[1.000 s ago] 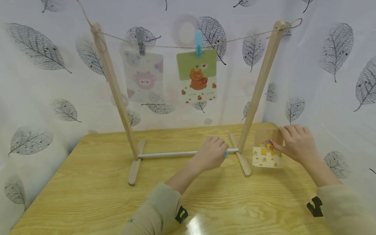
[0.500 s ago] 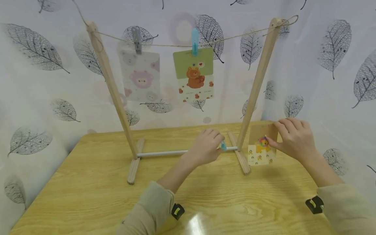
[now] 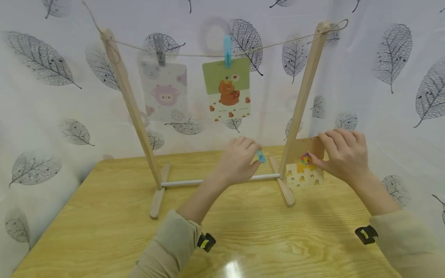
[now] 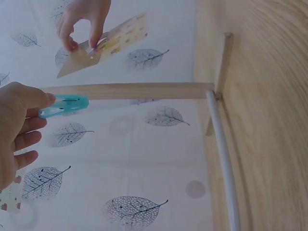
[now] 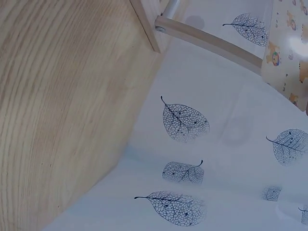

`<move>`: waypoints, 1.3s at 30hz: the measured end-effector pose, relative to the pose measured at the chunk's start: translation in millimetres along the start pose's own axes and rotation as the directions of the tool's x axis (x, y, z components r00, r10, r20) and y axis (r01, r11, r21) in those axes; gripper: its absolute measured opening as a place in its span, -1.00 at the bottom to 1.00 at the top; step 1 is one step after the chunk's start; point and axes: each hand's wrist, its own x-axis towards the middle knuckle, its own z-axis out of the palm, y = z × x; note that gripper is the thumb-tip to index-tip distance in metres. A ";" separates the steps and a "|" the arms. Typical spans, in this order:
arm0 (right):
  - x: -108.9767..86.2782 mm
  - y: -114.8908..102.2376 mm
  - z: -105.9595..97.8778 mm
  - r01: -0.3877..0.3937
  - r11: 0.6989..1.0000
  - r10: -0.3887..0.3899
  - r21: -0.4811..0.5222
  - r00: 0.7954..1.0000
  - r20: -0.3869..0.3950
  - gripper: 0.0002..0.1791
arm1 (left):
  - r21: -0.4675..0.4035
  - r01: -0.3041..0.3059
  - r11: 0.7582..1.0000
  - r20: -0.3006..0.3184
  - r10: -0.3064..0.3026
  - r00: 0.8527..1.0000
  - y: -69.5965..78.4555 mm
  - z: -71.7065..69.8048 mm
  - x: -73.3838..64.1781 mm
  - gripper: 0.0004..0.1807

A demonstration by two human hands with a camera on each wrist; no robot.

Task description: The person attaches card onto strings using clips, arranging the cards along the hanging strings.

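Note:
Between thumb and fingers my left hand (image 3: 238,160) pinches a light blue clothespin (image 4: 65,106), held in the air over the rack's white bar. My right hand (image 3: 344,154) grips the right edge of a card (image 3: 303,173) with a lion picture, raised in front of the right post's lower part. Only a corner of that card shows in the right wrist view. From the string (image 3: 271,46) hang two cards: a pale one (image 3: 165,94) with a pink animal under a grey clothespin (image 3: 159,50), and a green bear card (image 3: 227,87) under a blue clothespin (image 3: 227,50).
The wooden rack has a left post (image 3: 130,104), a right post (image 3: 304,100) and a white bar (image 3: 184,182) low between its feet. It stands on a wood-grain table (image 3: 243,231). A leaf-print curtain (image 3: 76,108) hangs close behind.
Both hands have risen. The left hand has come up with the clothespin, and the right hand has brought the lion card up and left toward the right post.

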 end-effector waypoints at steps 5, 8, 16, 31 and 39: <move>10.1 0.0 4.1 0.013 1.000 -0.013 0.004 1.000 -0.008 -0.44 | -0.003 -0.007 1.000 -0.061 0.006 0.998 -3.1 -10.8 6.3 -0.73; 15.4 1.2 5.6 0.014 1.000 -0.014 0.002 1.000 -0.003 -0.44 | 0.003 -0.008 1.000 -0.073 0.008 0.997 -5.5 -17.0 11.0 -0.72; 25.8 3.6 9.5 0.013 1.000 -0.013 -0.010 1.000 0.008 -0.44 | 0.087 -0.016 0.996 -0.086 0.023 0.996 -10.7 -29.9 23.6 -0.71; 42.0 1.5 14.2 -0.021 0.999 0.021 -0.040 1.000 -0.006 -0.45 | 0.156 -0.002 0.988 -0.170 0.029 0.985 -10.5 -53.9 47.9 -0.75; 57.1 -1.5 16.5 -0.042 0.995 0.038 -0.094 0.998 -0.040 -0.54 | 0.145 -0.006 0.989 -0.213 0.037 0.976 -13.0 -67.0 62.9 -0.75</move>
